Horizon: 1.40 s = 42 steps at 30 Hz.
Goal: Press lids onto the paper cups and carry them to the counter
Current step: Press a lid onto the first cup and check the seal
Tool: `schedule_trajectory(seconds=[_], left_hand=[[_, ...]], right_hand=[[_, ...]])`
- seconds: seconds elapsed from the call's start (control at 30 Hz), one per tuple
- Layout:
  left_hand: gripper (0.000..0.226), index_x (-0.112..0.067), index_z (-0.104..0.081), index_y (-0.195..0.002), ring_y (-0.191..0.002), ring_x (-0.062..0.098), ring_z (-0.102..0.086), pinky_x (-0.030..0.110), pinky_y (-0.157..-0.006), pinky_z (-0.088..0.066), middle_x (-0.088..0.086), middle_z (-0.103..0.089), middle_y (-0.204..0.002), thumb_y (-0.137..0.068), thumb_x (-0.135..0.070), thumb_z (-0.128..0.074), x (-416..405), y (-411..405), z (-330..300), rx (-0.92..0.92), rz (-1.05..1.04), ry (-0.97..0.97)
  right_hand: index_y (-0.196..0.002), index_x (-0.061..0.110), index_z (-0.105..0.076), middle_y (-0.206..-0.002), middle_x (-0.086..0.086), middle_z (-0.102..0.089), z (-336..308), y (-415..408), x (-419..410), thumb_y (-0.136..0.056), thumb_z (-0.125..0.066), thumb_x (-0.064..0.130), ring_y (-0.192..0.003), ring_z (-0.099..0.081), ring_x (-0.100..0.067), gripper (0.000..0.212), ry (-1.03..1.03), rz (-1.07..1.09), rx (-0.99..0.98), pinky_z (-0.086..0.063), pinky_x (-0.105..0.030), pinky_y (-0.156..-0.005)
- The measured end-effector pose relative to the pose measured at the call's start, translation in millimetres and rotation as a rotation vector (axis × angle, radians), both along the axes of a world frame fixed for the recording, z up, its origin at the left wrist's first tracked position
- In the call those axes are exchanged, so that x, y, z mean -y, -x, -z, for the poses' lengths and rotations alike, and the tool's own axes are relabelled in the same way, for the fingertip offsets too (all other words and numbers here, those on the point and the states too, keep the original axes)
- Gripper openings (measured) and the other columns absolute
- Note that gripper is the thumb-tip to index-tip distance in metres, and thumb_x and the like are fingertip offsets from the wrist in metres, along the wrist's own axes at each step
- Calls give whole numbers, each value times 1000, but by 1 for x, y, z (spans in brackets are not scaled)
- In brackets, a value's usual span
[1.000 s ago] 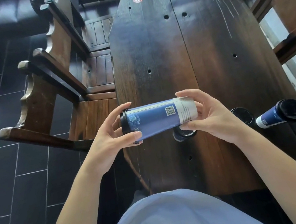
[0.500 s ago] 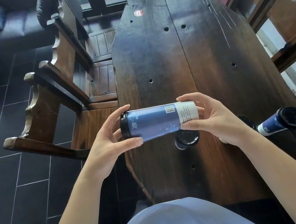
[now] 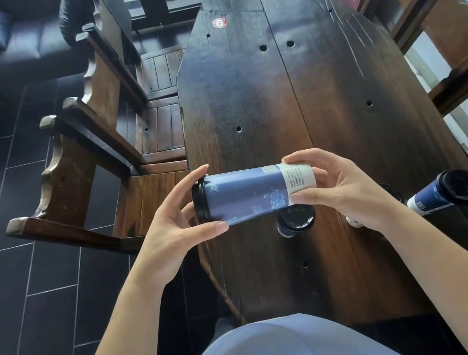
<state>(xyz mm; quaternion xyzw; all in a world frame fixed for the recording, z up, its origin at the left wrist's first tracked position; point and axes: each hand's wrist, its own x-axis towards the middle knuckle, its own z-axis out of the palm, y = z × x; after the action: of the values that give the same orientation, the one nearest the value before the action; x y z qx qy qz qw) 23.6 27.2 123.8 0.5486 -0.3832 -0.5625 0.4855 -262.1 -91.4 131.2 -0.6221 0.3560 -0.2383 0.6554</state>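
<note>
- Cup lay sideways between my two hands, above the near part of the dark wooden table — blue paper with a white band at its base.
- My left hand curled round the lidded end, thumb under the blue wall, fingertips reaching over the black lid.
- My right hand pinched the white base end, thumb below and fingers bent over the top.
- A second lidded cup stood on the table just under the one I held, only its black top and a little blue showing.
- A third cup stood at the table's right edge, lid on — it looked tilted in the wide lens.
- Behind my right wrist I saw part of another dark lid; whether it sat on a cup I could not tell.
- Wooden chairs stood to the left on dark floor tiles.
</note>
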Motion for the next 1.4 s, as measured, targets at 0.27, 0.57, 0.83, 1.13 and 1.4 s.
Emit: schedule_trajectory(seconds=[0.27,0.57,0.83,1.13,1.4], left_hand=[[82,-37,-63,-137,-127,39,-61,61,-98,-57,7,-58,-138,-62,-25,-93,0,0,-2,-65,-39,-30],[102,-42,-53,-147,-132,38,-58,66,-107,-48,7,-53,-146,-58,-23,-99,0,-2,-1,-67,12,-22],[87,-39,-58,-141,-122,40,-66,67,-95,-55,9,-56,-139,-64,-18,-91,-1,0,-3,-77,-23,-28],[96,-36,-51,-148,-136,39,-54,69,-111,-43,5,-55,-148,-65,-5,-87,-4,-3,1,-111,24,28],[90,-34,-55,-144,-131,43,-57,69,-105,-48,5,-59,-140,-65,-9,-89,-5,-4,0,-78,5,13]], right_hand=[[-134,32,-57,-123,2,-65,3,-2,-1,-74,-83,18,-122,-61,-26,66,-37,-32,37,-57,-41,-96],[-130,32,-60,-121,3,-66,3,-5,0,-77,-82,23,-119,-63,-25,58,-17,-27,-8,-57,-49,-97],[-134,34,-56,-122,9,-66,1,-6,-3,-73,-84,19,-121,-62,-23,69,-3,-46,-9,-59,-36,-92],[-128,31,-59,-113,9,-68,3,-5,-2,-79,-83,30,-115,-65,-21,54,-14,-10,-46,-59,-36,-91],[-136,38,-53,-127,8,-63,5,-7,-3,-73,-86,23,-120,-62,-23,73,-13,-11,4,-59,-39,-93]])
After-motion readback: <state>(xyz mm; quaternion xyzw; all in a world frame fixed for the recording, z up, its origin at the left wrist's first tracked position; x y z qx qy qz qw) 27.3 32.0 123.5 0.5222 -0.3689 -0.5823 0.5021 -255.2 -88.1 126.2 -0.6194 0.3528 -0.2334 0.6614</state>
